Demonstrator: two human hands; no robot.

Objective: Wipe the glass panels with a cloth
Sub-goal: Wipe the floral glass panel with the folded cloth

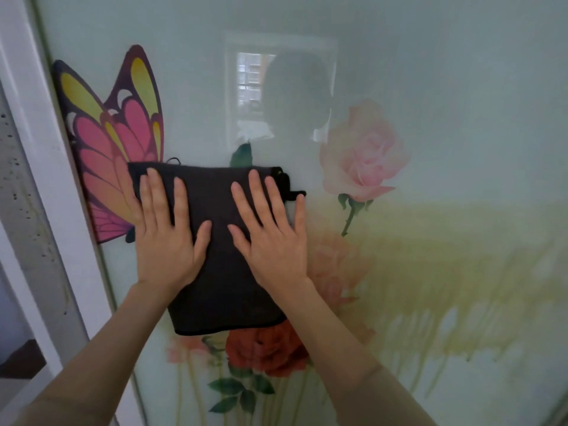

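A dark folded cloth [222, 272] lies flat against a pale green glass panel [445, 87] printed with roses. My left hand [167, 238] presses on the cloth's left half, fingers straight and spread. On the right half lies my right hand [270, 235], also flat, its little finger reaching past the cloth's edge onto the glass. A frayed thread or loop sticks out at the cloth's upper right corner.
A pink and yellow butterfly decoration [110, 142] sits on the glass just left of the cloth. A white frame [37, 142] borders the panel on the left. The glass reflects a window and a dim figure. Printed roses [365, 152] spread to the right and below.
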